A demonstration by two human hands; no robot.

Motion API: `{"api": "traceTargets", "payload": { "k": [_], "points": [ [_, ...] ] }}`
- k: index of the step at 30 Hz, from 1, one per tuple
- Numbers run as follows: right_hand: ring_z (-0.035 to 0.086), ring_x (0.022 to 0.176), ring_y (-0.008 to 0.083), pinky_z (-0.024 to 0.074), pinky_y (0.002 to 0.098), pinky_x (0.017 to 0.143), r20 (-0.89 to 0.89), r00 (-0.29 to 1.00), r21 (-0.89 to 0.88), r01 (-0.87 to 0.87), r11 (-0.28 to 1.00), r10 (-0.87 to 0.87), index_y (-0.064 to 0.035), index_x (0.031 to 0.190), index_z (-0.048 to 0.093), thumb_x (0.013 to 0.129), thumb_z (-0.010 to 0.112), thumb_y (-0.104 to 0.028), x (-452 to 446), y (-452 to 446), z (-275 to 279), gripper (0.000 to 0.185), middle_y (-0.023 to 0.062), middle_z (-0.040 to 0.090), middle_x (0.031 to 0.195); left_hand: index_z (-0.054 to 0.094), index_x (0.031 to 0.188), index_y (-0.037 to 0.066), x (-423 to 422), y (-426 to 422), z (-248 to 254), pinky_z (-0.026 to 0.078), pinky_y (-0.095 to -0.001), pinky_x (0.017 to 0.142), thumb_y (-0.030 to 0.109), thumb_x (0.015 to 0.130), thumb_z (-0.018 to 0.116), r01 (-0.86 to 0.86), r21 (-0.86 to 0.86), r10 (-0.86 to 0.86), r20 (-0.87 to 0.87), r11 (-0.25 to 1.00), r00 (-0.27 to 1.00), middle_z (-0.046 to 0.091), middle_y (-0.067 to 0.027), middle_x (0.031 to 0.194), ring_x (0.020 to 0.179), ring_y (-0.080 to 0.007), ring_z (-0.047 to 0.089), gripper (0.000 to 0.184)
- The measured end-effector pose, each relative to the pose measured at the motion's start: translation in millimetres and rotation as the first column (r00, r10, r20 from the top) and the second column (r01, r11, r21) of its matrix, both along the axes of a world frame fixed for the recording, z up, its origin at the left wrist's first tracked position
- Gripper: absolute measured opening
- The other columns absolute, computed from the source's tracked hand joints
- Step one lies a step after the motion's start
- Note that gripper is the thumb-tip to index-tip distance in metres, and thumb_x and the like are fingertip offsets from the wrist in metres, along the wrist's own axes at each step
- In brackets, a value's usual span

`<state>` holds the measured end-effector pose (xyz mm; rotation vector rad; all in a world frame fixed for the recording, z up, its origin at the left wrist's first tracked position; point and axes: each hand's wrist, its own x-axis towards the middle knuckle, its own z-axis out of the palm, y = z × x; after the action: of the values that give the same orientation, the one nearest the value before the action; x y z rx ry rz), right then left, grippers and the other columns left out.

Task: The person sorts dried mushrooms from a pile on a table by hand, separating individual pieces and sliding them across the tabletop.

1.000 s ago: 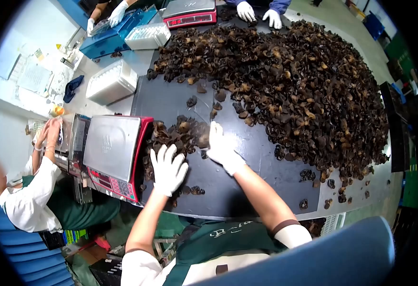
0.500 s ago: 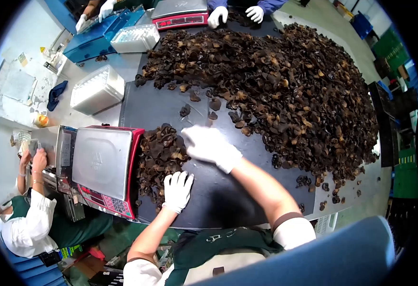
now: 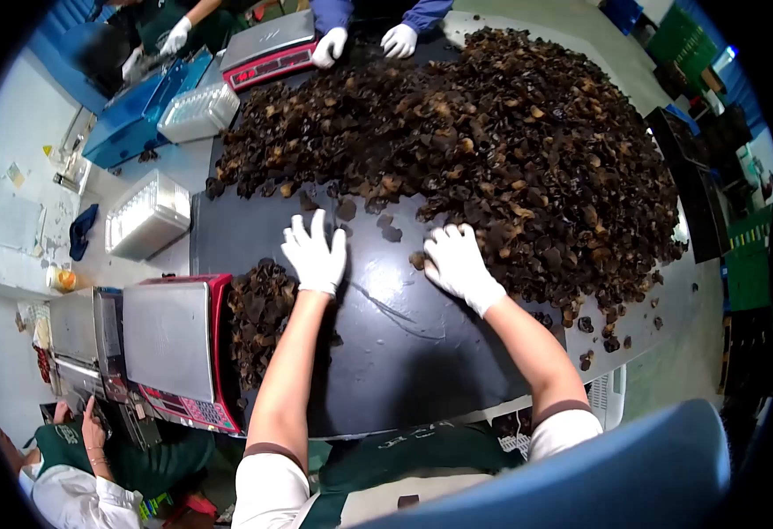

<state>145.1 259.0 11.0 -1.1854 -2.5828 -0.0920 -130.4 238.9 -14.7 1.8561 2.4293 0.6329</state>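
Note:
A large heap of dried wood ear mushrooms [image 3: 527,167] covers the far and right part of the dark table. My left hand [image 3: 317,257], in a white glove, reaches over the table just short of the heap, fingers spread and nothing in them. At the heap's near edge is my right hand [image 3: 459,269], also gloved, its fingers apart beside a small loose piece [image 3: 417,260]. Several loose pieces lie between the two hands. A smaller pile of the mushrooms [image 3: 258,322] sits left of my left forearm, against a red scale [image 3: 170,339] with a bare metal plate.
White plastic boxes [image 3: 148,216] stand at the left. Across the table, a person's gloved hands [image 3: 399,40] rest by the heap, next to another red scale [image 3: 269,48]. A co-worker [image 3: 78,458] works at a metal machine [image 3: 78,326] at lower left.
My left hand has gone from the small pile forward to the table near the heap. My right hand has shifted right to the heap's edge. The whole view has turned somewhat.

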Motion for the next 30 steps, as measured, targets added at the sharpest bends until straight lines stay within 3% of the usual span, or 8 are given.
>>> {"api": "traceTargets", "payload": {
  "k": [4,6,11,17,22,27,29,30],
  "points": [
    [0.053,0.102,0.0281,0.0393,0.0482,0.094,0.066,0.998,-0.025,-0.014,1.000,0.016,-0.0092,0.090,0.065,0.074,0.067,-0.025,35.1,-33.4,12.4,0.023,0.0093,0.059,0.100,0.025,0.158,0.032,-19.2,46.2,-2.8,0.014,-0.0641,0.117,0.068,0.093,0.044,-0.196,-0.376,0.223,0.028,0.905,0.974,0.020,-0.0159,0.164,0.148,-0.0481,0.016,0.077],
    [0.052,0.106,0.0282,0.0389,0.0513,0.095,0.119,0.993,-0.051,0.025,0.998,-0.019,-0.0104,0.094,0.065,0.070,0.071,-0.027,53.6,-43.8,17.4,0.029,0.0082,0.058,0.103,0.030,0.157,0.029,-11.9,50.3,-18.0,0.018,-0.0627,0.116,0.067,0.094,0.042,-0.136,-0.335,0.157,0.036,0.932,0.987,0.026,-0.0141,0.162,0.146,-0.0475,0.022,0.074],
    [0.045,0.123,0.0353,0.0258,0.0641,0.111,-0.070,0.974,-0.087,0.211,0.974,-0.217,-0.0151,0.103,0.065,0.073,0.072,-0.030,100.1,-56.1,31.5,0.034,0.0104,0.056,0.125,0.063,0.117,0.005,70.1,33.3,-21.4,0.035,-0.0484,0.108,0.027,0.088,0.065,0.310,0.265,-0.311,-0.038,0.913,0.950,0.064,-0.0157,0.117,0.114,-0.0363,0.053,0.037],
    [0.036,0.134,0.0405,0.0141,0.0671,0.116,-0.100,0.931,-0.129,0.337,0.933,-0.350,-0.0178,0.117,0.064,0.072,0.073,-0.036,114.0,-69.9,40.4,0.049,0.0134,0.049,0.139,0.062,0.123,0.006,176.0,-36.1,-24.4,0.041,-0.0473,0.106,0.018,0.088,0.064,0.534,0.395,-0.649,0.267,0.748,0.712,0.059,-0.0196,0.126,0.119,-0.0375,0.054,0.038],
    [0.036,0.135,0.0407,0.0161,0.0659,0.115,-0.192,0.938,-0.199,0.250,0.948,-0.287,-0.0176,0.120,0.063,0.074,0.073,-0.042,113.8,-97.3,51.3,0.053,0.0147,0.048,0.140,0.065,0.121,0.005,178.1,-74.8,10.7,0.041,-0.0474,0.105,0.012,0.088,0.061,0.486,0.454,-0.648,0.334,0.747,0.684,0.056,-0.0203,0.132,0.122,-0.0392,0.052,0.034],
    [0.031,0.139,0.0455,0.0157,0.0679,0.114,-0.207,0.883,-0.159,0.395,0.905,-0.422,-0.0159,0.139,0.055,0.080,0.071,-0.044,104.2,-99.9,27.4,0.067,0.0198,0.039,0.151,0.056,0.137,0.010,144.4,-45.5,-8.7,0.033,-0.0538,0.110,0.026,0.094,0.055,0.480,0.125,-0.495,0.168,0.869,0.852,0.047,-0.0207,0.146,0.131,-0.0424,0.044,0.046],
    [0.029,0.141,0.0488,0.0149,0.0684,0.114,-0.150,0.925,-0.245,0.308,0.919,-0.350,-0.0145,0.141,0.054,0.080,0.069,-0.045,92.8,-115.0,18.1,0.069,0.0197,0.037,0.154,0.053,0.141,0.011,153.3,-62.6,-4.3,0.029,-0.0546,0.114,0.028,0.095,0.056,0.608,-0.093,-0.606,0.054,0.788,0.794,0.045,-0.0214,0.148,0.136,-0.0444,0.040,0.049],
    [0.029,0.140,0.0490,0.0166,0.0679,0.114,-0.180,0.946,-0.231,0.227,0.946,-0.271,-0.0141,0.139,0.055,0.080,0.070,-0.044,89.0,-126.1,13.5,0.068,0.0195,0.039,0.153,0.054,0.139,0.010,153.3,-72.5,-8.8,0.030,-0.0543,0.114,0.026,0.094,0.057,0.690,0.031,-0.687,0.129,0.723,0.715,0.046,-0.0222,0.147,0.135,-0.0443,0.041,0.048]
  ]
}}
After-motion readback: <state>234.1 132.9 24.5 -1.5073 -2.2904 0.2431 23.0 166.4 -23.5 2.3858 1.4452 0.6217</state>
